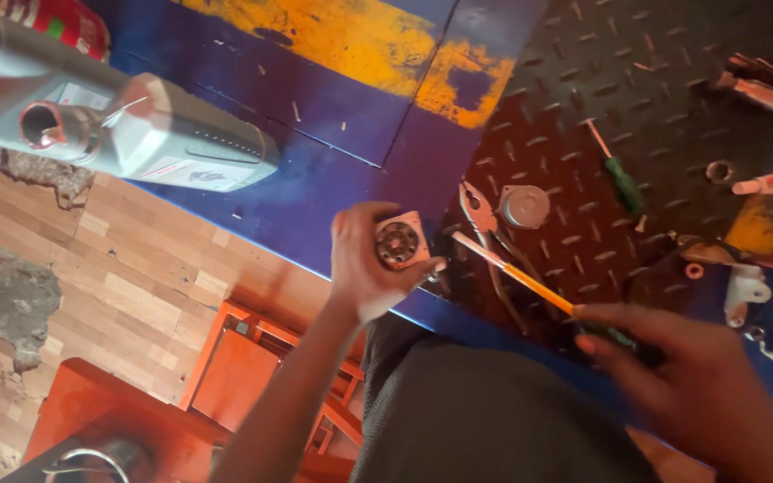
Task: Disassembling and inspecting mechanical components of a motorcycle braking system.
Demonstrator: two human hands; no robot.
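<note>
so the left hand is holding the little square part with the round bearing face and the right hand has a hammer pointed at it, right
Not quite. The left hand does hold the small square part, but the right hand holds a screwdriver with an orange shaft, its tip pointed toward that part, not a hammer. The head view shows it.

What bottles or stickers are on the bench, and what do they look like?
Grey plastic jug: upper left, lying on its side, open spout, white-and-red label on its side.
Red canister: top left corner behind the jug, with a green patch.
No screens or signs.
</note>
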